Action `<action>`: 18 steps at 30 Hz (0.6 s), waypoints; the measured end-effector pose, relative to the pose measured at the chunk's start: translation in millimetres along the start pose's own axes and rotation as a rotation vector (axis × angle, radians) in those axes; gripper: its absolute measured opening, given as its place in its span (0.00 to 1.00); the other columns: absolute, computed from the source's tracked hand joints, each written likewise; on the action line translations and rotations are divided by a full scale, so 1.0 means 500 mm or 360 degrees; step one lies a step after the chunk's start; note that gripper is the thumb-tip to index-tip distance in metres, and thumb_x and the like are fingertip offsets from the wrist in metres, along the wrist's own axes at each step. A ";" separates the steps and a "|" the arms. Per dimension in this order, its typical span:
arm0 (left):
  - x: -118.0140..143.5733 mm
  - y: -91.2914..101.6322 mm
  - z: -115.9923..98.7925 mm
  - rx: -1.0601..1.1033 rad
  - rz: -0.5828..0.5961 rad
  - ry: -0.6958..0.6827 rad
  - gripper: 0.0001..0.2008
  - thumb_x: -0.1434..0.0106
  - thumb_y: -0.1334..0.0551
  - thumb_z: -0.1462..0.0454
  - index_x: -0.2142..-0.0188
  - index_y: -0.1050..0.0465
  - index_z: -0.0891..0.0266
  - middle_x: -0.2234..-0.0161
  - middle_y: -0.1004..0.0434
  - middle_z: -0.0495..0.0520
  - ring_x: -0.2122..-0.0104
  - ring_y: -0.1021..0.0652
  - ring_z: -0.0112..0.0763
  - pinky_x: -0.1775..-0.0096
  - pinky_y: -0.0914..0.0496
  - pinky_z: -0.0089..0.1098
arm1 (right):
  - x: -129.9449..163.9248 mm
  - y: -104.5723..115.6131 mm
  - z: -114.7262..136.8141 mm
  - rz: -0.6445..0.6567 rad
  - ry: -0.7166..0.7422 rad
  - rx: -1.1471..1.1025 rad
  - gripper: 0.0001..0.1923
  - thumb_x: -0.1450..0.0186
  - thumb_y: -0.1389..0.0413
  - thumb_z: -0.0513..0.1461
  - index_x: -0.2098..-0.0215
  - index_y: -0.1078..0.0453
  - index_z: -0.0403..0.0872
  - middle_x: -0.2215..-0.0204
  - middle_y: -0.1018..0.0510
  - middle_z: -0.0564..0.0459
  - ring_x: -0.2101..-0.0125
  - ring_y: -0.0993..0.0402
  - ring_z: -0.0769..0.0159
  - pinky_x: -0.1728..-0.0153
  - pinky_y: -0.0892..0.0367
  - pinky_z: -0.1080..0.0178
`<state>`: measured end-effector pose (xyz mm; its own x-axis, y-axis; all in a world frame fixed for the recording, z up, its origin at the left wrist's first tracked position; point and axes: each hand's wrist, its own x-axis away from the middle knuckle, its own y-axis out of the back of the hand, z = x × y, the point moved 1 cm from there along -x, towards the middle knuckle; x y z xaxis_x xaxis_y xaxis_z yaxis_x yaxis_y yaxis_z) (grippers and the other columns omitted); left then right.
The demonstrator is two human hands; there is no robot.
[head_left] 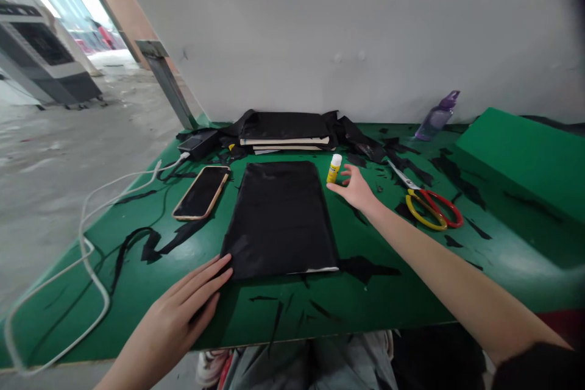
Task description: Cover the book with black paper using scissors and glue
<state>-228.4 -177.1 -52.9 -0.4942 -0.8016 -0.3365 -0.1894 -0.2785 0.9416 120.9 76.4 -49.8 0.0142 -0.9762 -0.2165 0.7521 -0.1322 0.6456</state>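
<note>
A book wrapped in black paper [281, 219] lies flat in front of me, with a thin white edge showing along its bottom right. My left hand [180, 308] rests its outstretched fingertips on the book's lower left corner. Just right of the book's upper edge stands a yellow glue stick [333, 169] with a white cap, upright. My right hand [359, 191] is beside it, thumb and fingers apart around the near right side. The thumb tip is close to the stick's base; whether it touches, I cannot tell.
Scissors [423, 198] with red and yellow handles lie at right, among black scraps [370, 269]. A phone [202, 192] and white cable [98, 280] are at left. Black-covered books [286, 128] are stacked behind, near a white panel [320, 49]. A purple bottle [436, 117] and green box [525, 158] stand right.
</note>
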 end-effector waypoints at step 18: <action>-0.001 -0.001 0.002 0.0108 -0.0005 0.0028 0.22 0.33 0.45 0.63 0.40 0.39 0.57 0.39 0.38 0.56 0.42 0.32 0.40 0.44 0.31 0.40 | 0.092 0.056 0.097 -0.0174 0.0330 0.0173 0.20 0.36 0.48 0.42 0.47 0.35 0.47 0.50 0.27 0.47 0.52 0.29 0.63 0.51 0.34 0.58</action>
<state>-229.0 -176.2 -53.3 -0.4788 -0.8101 -0.3384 -0.2483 -0.2447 0.9373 110.7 19.3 -6.1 0.0800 -0.9005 -0.4275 0.6817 -0.2635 0.6826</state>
